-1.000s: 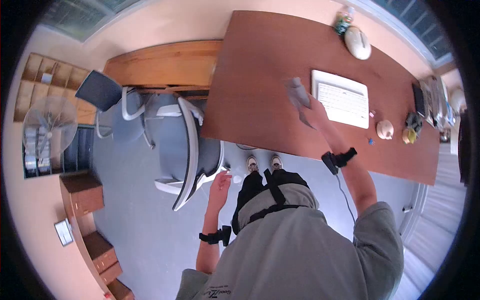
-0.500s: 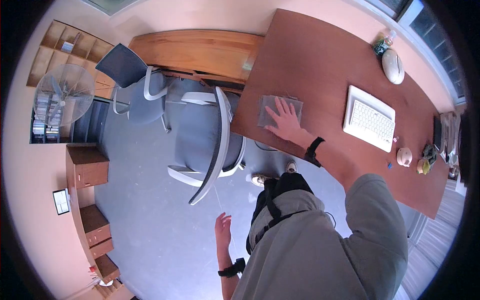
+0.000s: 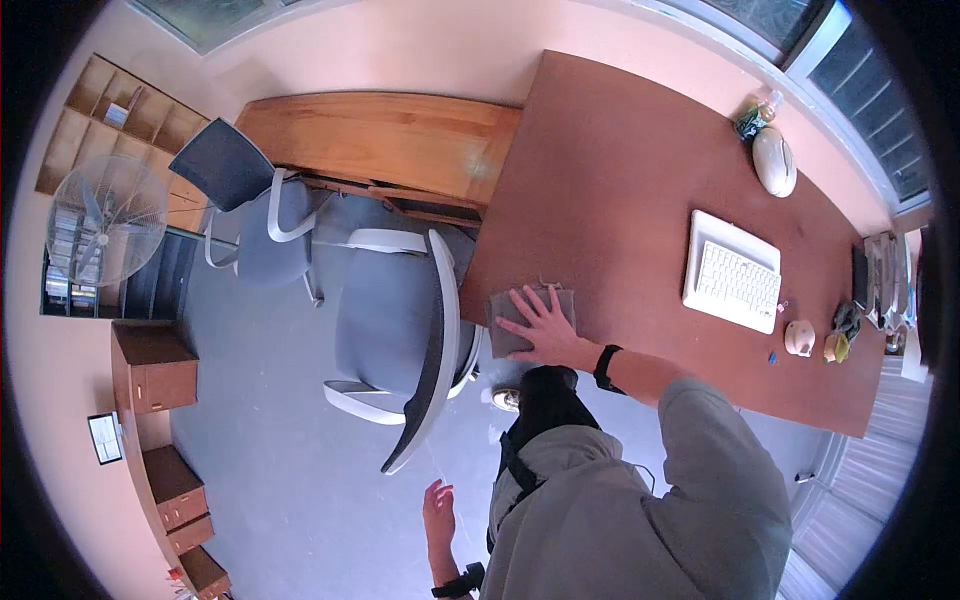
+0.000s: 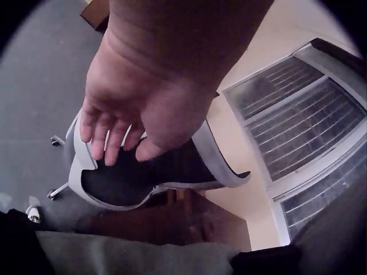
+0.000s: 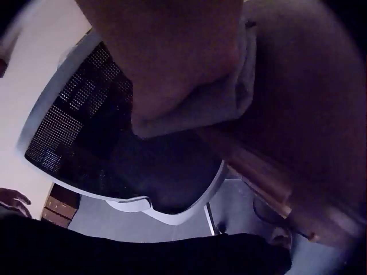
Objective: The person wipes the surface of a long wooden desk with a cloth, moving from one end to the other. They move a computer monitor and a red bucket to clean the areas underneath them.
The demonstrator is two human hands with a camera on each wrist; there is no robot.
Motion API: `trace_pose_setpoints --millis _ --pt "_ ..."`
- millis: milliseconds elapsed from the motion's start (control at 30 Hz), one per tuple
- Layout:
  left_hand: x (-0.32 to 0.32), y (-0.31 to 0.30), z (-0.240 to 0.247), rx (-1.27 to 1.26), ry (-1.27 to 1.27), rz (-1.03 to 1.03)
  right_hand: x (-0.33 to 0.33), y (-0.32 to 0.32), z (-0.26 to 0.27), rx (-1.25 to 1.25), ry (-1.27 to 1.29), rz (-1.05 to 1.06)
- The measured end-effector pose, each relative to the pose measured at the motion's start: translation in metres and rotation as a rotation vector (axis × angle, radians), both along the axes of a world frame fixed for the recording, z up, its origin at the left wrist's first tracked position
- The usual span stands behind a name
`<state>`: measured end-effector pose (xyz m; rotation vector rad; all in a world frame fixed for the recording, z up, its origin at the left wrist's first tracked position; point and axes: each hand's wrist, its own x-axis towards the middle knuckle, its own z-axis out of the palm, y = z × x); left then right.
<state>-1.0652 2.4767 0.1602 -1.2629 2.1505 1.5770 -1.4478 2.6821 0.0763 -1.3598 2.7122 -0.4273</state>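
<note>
My right hand [image 3: 545, 332] lies flat with spread fingers on a folded grey cloth [image 3: 504, 312] at the near left corner of the brown desk [image 3: 610, 200]. Part of the cloth sticks out past the desk's edge. In the right wrist view the cloth [image 5: 189, 117] shows under the right hand [image 5: 178, 74], and the desk edge runs beside it. Away from the desk, my left hand [image 3: 438, 512] hangs low over the floor with loosely bent fingers and nothing in it. The left wrist view shows that left hand [image 4: 137, 109] with an office chair behind it.
A grey office chair [image 3: 390, 320] stands close to the desk's left end, with a second chair [image 3: 270, 225] beyond. On the desk are a white keyboard [image 3: 738, 280] on a white box, a pink round object [image 3: 799, 338], a bottle [image 3: 757, 117] and a pale rounded object [image 3: 774, 163].
First holding the cloth bunched near the keyboard, my right hand went to the desk's left part, flattened on the cloth, then slid with it toward the near left corner. The left hand stays empty.
</note>
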Motion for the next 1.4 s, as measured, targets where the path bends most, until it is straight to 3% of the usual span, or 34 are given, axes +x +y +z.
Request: trace_pose_setpoints --millis 100,333,400,500,567,767,867,1067,1167,1267,1400 --pt "-0.016 0.001 -0.007 0.039 -0.024 -0.001 -0.019 0.000 -0.002 -0.024 -0.013 0.047" --pt "-0.065 0.014 0.005 0.098 -0.153 -0.061 -0.126 0.027 -0.016 -0.056 -0.003 -0.166" --pt "-0.082 0.021 0.013 0.169 -0.154 -0.039 -0.126 0.024 -0.015 -0.099 0.002 -0.180" --pt "-0.100 0.029 0.019 0.132 -0.183 -0.109 -0.092 0.017 -0.001 -0.159 -0.079 -0.032" --pt "-0.114 0.032 0.031 0.116 -0.192 -0.102 -0.066 0.017 0.006 -0.062 -0.245 0.274" --pt "-0.127 0.029 0.046 0.056 -0.249 -0.109 -0.084 0.028 -0.020 -0.181 -0.207 0.296" --pt "-0.128 0.031 0.055 0.034 -0.253 -0.100 -0.142 0.050 -0.001 -0.013 -0.191 0.057" --pt "-0.110 0.037 0.054 0.035 -0.271 -0.032 -0.284 0.125 -0.016 0.033 0.017 -0.734" --pt "-0.102 0.043 0.051 0.050 -0.270 0.017 -0.306 0.112 -0.021 0.069 0.028 -0.911" --pt "-0.103 0.047 0.048 0.075 -0.268 0.025 -0.262 0.068 -0.016 0.044 0.065 -0.666" --pt "-0.125 0.046 0.048 0.056 -0.243 -0.094 -0.149 0.020 0.001 -0.001 -0.113 -0.101"
